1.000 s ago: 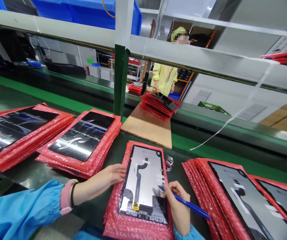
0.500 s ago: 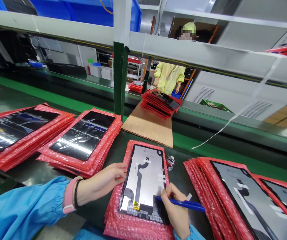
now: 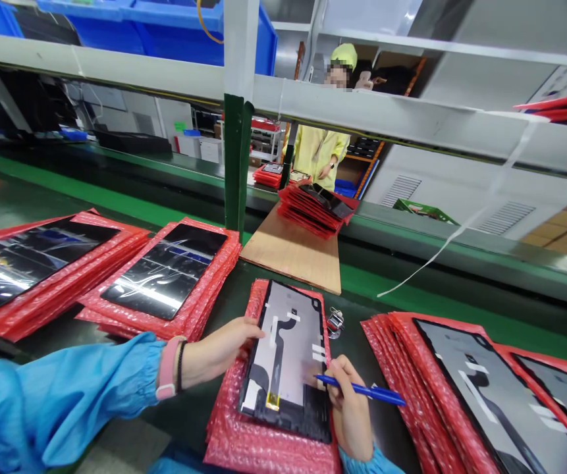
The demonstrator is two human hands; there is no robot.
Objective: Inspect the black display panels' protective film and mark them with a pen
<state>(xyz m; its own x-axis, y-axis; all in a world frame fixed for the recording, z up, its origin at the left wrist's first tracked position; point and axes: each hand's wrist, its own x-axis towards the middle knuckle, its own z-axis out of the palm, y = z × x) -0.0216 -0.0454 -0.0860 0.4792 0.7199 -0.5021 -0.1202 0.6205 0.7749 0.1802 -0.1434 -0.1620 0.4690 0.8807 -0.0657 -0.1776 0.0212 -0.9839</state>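
A tablet screen (image 3: 293, 368), its silver back facing up, rests over a stack of red bubble-wrap bags (image 3: 263, 447) in front of me. A dark flex cable runs down its middle, with white tape pieces near the edges. My left hand (image 3: 228, 349) grips the screen's left edge, thumb on top and the other fingers partly hidden. Beside the lower right edge, my right hand (image 3: 350, 408) holds a blue pen (image 3: 367, 388), its tip over the screen. Something blurred shows on the screen close to that tip.
On the left, two bag stacks carry glossy black screens (image 3: 164, 270). More bagged screens (image 3: 490, 382) lie on the right. A small metal object (image 3: 335, 322) sits behind my right hand. Past a wooden board (image 3: 293, 257) with another stack, a person in yellow (image 3: 320, 151) stands.
The screen has shifted slightly up and right and looks a little tilted. My left hand moved right onto its edge. My right hand, still with the pen, moved slightly right.
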